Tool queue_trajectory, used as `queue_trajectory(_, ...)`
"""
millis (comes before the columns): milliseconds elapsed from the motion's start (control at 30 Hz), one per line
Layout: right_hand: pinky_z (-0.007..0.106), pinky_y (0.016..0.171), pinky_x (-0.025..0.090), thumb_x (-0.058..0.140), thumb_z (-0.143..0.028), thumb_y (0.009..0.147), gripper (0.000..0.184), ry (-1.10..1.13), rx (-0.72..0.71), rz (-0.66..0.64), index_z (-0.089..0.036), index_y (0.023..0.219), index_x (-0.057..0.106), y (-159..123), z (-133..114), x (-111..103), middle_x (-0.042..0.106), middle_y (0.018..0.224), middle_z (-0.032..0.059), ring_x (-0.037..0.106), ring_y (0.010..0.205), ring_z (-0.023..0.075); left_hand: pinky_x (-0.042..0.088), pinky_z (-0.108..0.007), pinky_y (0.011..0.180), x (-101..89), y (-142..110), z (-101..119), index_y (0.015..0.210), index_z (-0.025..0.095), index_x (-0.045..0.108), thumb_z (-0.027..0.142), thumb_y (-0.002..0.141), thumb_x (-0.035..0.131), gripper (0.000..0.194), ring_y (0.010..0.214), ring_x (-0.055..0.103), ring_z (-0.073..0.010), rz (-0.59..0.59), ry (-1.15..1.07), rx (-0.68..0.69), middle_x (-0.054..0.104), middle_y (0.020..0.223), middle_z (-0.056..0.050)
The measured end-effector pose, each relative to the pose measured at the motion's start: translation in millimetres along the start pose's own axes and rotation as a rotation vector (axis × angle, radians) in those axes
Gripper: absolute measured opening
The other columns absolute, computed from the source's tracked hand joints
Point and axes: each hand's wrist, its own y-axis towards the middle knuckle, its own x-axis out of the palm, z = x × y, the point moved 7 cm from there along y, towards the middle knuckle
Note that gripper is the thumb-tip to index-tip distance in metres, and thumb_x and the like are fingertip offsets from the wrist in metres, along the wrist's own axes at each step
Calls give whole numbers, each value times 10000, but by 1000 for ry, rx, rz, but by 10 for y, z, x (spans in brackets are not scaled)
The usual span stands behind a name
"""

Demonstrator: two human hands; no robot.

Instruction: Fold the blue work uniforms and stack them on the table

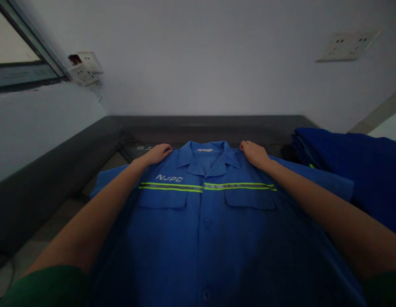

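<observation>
A blue short-sleeved work shirt [198, 238] lies spread out front side up, its collar at the far end. "NJPC" is printed on its chest, above a yellow and grey reflective stripe and two flap pockets. At the shirt's left shoulder edge, my left hand [158, 154] has its fingers closed on the cloth. My right hand [254, 154] pinches the opposite shoulder beside the collar. Both sleeves stick out to the sides, partly behind my forearms. The lower front lies in shadow.
Folded dark blue cloth [354, 157] is piled on the right. A grey raised edge [201, 121] runs along the back and left side. White wall sockets [347, 46] are set in the wall behind, with more sockets [89, 62] at the left near a window frame.
</observation>
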Motion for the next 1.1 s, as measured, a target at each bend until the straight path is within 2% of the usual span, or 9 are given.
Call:
queue_trajectory(167,317,762,451,298,-232,983,283,14,20,99,-159,1095,548,172,42,-42,613,1099,140,576,1021,249,448,-344,887,-26,87,-31,1080,164,546,296,932,388,253,1030,575,-245,221,77,-114,611,1102,-115)
queue_trajectory(267,324,763,452,299,-231,983,280,33,20,94,-166,1099,545,231,42,50,609,1113,133,565,1038,251,457,-350,857,47,90,-12,1118,199,532,325,948,379,261,1010,582,-252,249,145,-220,597,1111,-108)
queue_trajectory(400,342,791,448,331,-263,978,276,61,51,51,-165,1115,549,253,90,170,608,1111,143,563,1027,255,451,-373,875,45,47,-6,1099,192,562,403,937,403,310,1039,569,-280,292,200,-259,596,1094,-129)
queue_trajectory(500,387,830,444,377,-304,962,301,51,50,69,-142,1140,556,219,123,148,592,1132,173,540,1053,286,445,-385,899,-38,-87,-268,1075,184,595,469,933,366,392,1069,564,-291,251,178,-345,605,1114,-143)
queue_trajectory(633,436,877,442,418,-339,937,360,129,14,204,-135,1199,556,31,53,-38,556,1200,180,486,1124,323,473,-332,848,-230,-531,-902,1039,181,632,457,886,411,385,963,628,-260,102,108,-498,669,1020,-116)
queue_trajectory(733,458,939,427,422,-310,925,359,256,-84,289,-147,1207,573,-280,-235,-217,545,1224,165,469,1162,319,501,-294,765,-397,-989,-1303,923,171,671,479,818,469,382,862,657,-246,6,65,-563,702,904,-91)
queue_trajectory(867,484,1024,394,426,-313,926,363,418,-348,221,-212,1241,574,-905,-969,-378,547,1268,120,462,1227,283,511,-260,723,-503,-1484,-1587,786,177,671,524,710,577,368,813,656,-224,-72,-114,-659,711,838,-60)
queue_trajectory(1000,491,1093,343,494,-422,910,452,407,-572,105,-246,1325,528,-1492,-1589,-377,460,1425,93,386,1331,281,507,-252,739,-635,-1668,-1654,788,177,635,445,677,648,291,818,644,-200,112,-159,-712,690,817,-30)
queue_trajectory(1100,514,1106,318,493,-450,913,477,371,-585,51,-261,1351,513,-1670,-1713,-284,439,1456,86,375,1349,289,505,-297,785,-705,-1772,-1642,919,172,615,348,737,597,253,891,634,-222,284,-13,-775,677,915,-69)
